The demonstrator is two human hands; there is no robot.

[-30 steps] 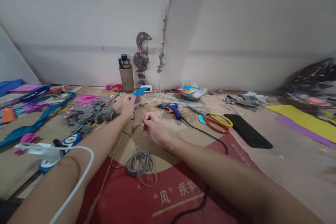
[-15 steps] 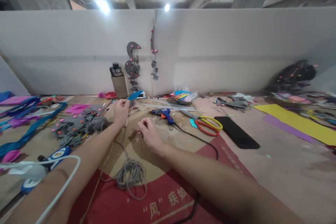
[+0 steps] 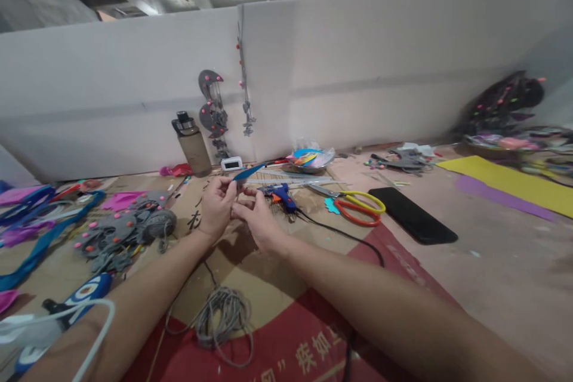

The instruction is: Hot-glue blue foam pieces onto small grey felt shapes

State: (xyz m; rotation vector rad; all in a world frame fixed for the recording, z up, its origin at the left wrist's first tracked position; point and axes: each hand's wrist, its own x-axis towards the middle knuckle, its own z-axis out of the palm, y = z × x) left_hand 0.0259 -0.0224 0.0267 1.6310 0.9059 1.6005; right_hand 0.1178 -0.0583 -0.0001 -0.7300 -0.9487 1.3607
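Observation:
My left hand (image 3: 215,208) pinches a blue leaf-shaped piece (image 3: 249,173), which looks like felt, its tip pointing up and to the right. Close against it, my right hand (image 3: 260,219) has thumb and fingers pressed together; what they hold, if anything, is too small to make out. From below my left hand, a grey cord runs down to a loose coil of grey cord (image 3: 222,317) on the cardboard. Just beyond my right hand lies a blue glue gun (image 3: 281,196) with a black cable. Scissors (image 3: 358,208) with yellow and orange handles lie to its right.
A black phone (image 3: 412,215) lies right of the scissors. Left are grey felt pieces with pink dots (image 3: 116,224) and blue ribbon (image 3: 49,242). A bottle (image 3: 194,146), a bowl of coloured scraps (image 3: 313,161) and the white wall (image 3: 340,59) stand behind. A white cable (image 3: 105,322) crosses my left forearm.
My hands have come together, the right moving up and left to the blue piece. The blue piece is lower and closer to the right hand. The view has tilted and shifted slightly.

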